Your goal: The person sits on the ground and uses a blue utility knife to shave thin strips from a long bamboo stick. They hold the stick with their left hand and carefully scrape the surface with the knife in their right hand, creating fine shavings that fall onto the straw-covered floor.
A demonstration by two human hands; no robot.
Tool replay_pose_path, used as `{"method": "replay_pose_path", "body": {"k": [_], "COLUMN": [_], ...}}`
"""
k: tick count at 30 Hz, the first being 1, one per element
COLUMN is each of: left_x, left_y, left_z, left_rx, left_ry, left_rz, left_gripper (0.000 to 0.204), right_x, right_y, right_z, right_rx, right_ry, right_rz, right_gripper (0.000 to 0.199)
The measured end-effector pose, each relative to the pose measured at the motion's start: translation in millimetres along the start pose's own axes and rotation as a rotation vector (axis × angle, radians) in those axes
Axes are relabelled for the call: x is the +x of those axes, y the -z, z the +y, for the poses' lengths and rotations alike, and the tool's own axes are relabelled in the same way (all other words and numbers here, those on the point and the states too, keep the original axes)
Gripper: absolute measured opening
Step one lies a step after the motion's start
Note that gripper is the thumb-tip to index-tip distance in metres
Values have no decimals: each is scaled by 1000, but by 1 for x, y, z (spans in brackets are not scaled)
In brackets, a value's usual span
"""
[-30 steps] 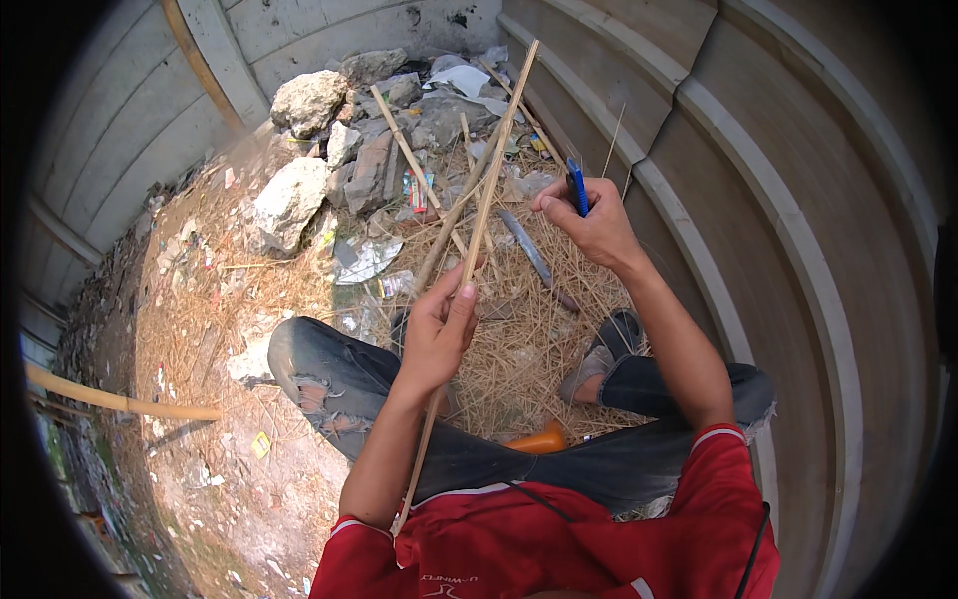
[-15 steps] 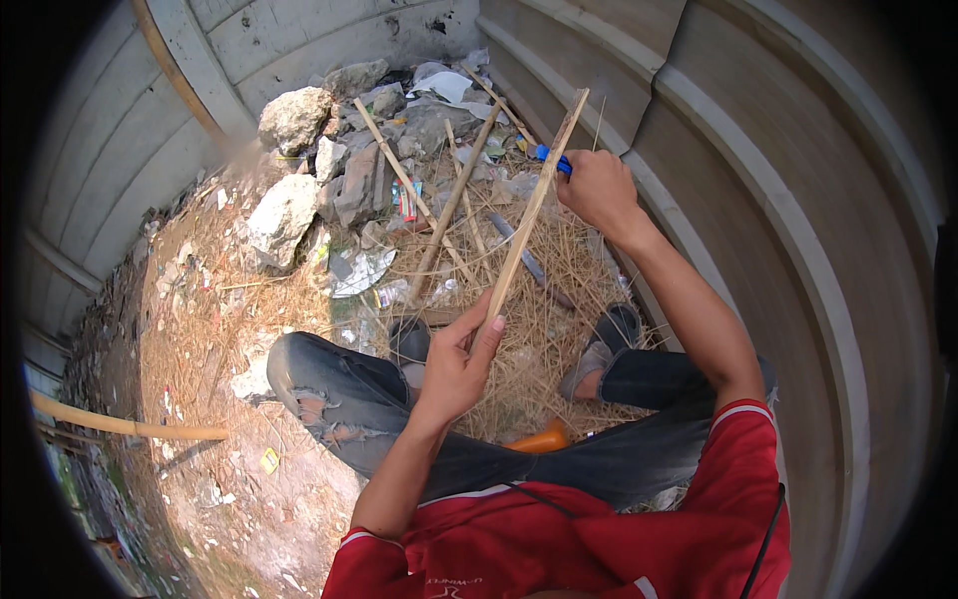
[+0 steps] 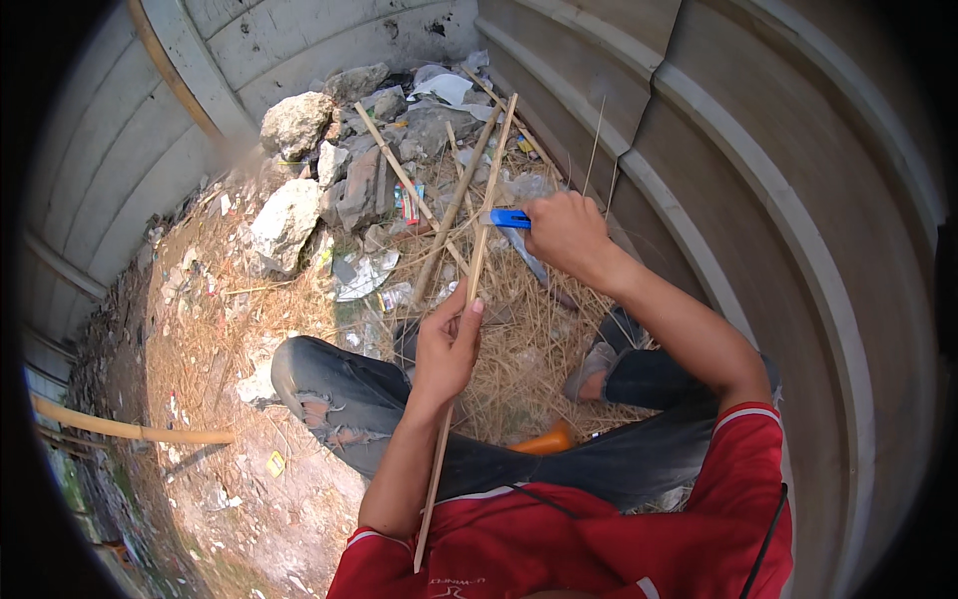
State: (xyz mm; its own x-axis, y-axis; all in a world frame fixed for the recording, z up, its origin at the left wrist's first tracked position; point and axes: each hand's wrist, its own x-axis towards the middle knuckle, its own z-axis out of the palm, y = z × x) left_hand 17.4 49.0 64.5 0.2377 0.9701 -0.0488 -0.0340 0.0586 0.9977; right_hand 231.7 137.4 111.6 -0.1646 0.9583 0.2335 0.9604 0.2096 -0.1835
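Note:
My left hand (image 3: 446,351) is closed round a long pale bamboo strip (image 3: 479,262), which slants from the rubble side down past my left forearm to my shirt. My right hand (image 3: 571,238) grips a blue utility knife (image 3: 511,219). Its front end meets the strip above my left hand; the exact contact of the blade is too small to make out. Below the knife, partly hidden, a long dark-ended blade (image 3: 539,270) lies on the straw.
Several bamboo sticks (image 3: 396,170) lean across broken rocks (image 3: 283,224) and litter ahead. A corrugated metal wall (image 3: 743,190) rises close on my right. Thin shavings and straw (image 3: 514,369) cover the ground between my feet. Near my lap lies an orange object (image 3: 547,439).
The bamboo strip has shifted left and toward me, its lower end now reaching my shirt. My right hand has brought the knife down and left along it.

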Motion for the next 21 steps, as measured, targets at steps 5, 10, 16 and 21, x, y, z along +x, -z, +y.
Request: {"method": "replay_pose_path", "body": {"k": [5,10,16,21], "left_x": [-7,-7,-75,-80], "left_y": [-10,-18,-26,2], "left_z": [-19,-19,-62,-58], "left_rx": [47,33,10,-366], "left_ry": [8,82,120,331], "left_rz": [22,36,-218,-101], "left_gripper": [53,53,46,43], "right_x": [34,60,86,61], "right_y": [-12,-38,-23,-33], "right_z": [35,51,162,160], "right_rx": [-50,-63,110,92], "right_ry": [-87,-103,-668,-610], "right_rz": [149,195,320,264], "right_gripper": [14,16,22,23]}}
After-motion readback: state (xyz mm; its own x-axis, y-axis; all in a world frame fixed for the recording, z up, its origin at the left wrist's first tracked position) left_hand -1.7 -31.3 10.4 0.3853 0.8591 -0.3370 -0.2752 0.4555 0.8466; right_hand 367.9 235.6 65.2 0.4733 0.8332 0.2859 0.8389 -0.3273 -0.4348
